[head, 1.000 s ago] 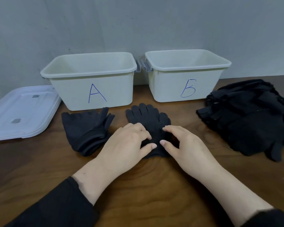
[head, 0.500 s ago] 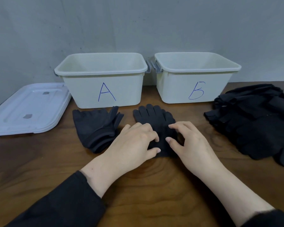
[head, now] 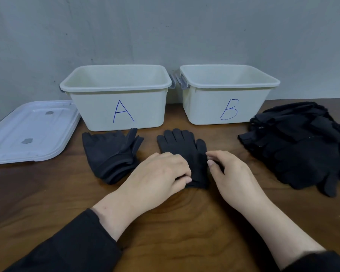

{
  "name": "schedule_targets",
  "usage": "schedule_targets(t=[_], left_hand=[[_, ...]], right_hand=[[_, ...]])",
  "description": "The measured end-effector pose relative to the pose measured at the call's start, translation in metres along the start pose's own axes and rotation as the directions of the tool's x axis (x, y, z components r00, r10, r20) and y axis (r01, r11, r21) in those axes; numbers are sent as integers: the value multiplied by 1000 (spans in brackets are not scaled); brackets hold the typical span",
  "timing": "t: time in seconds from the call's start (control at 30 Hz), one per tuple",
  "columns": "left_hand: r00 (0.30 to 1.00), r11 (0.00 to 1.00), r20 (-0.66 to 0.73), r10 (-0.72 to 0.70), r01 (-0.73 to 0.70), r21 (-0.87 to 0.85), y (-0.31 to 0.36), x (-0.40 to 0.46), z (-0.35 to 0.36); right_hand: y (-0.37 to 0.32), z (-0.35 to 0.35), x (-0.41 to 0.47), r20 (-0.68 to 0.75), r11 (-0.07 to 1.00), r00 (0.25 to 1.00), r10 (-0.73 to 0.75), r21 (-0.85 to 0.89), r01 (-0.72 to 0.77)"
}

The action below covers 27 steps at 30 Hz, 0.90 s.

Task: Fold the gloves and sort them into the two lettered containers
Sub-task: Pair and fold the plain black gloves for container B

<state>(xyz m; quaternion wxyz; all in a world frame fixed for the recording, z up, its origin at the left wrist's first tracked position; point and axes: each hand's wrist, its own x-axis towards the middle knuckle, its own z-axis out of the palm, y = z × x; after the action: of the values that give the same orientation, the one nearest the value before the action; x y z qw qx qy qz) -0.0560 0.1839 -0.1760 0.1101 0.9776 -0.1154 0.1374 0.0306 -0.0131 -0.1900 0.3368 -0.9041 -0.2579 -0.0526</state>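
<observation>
glove [head: 182,146] cuff hidden | under both hands [head: 186,173] | grip unclear

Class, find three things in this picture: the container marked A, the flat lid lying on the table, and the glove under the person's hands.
container A [head: 98,112], head view, front wall left of the letter
lid [head: 28,130], head view, flat top
glove [head: 180,145], head view, palm below the fingers

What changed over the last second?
Both hands closed in on the flat glove: left hand now pinches its cuff edge, right hand curled from flat into a grip on its right side. Folded gloves, pile, bins A and B unchanged.
</observation>
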Motion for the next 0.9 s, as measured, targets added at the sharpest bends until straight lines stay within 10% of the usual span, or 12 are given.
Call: schedule_targets(t=[0.23,0.37,0.9], left_hand=[[949,978,-243,-200,208,11,-9,1,-1],[910,906,-131,-392,407,116,-15,6,4],[862,888,-288,-418,454,69,-10,27,13]], right_hand=[[-8,-3,-2,36,985,987,-156,-61,158],[-13,5,-1,74,984,986,-152,-82,158],[-14,14,3,137,986,986,-99,-121,116]])
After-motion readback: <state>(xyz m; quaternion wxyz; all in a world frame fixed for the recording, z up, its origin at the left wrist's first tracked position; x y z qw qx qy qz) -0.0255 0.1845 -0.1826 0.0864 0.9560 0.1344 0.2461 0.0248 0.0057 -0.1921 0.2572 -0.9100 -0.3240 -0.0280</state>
